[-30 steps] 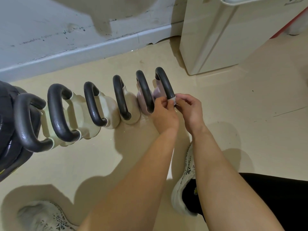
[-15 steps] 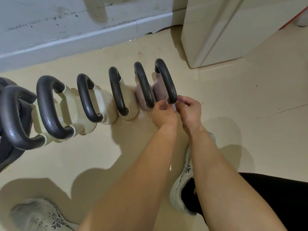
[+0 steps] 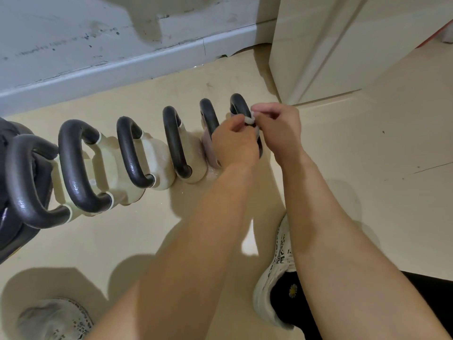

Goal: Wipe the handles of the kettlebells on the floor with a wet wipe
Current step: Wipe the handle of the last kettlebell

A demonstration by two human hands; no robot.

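Kettlebell handle (image 3: 237, 104) half hidden by hands; wipe (image 3: 249, 120) barely visible

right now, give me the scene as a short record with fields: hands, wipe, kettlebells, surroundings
left hand: left hand pinching the wet wipe at the rightmost handle
right hand: right hand pinching the same wipe from the other side
wipe: small white wad, pressed on the handle's upper part
kettlebells: six dark handles visible in a row on the floor; the two nearest the hands have pinkish bodies, the others cream
surroundings: grey wall behind, pale cabinet at right, white shoe below the arms
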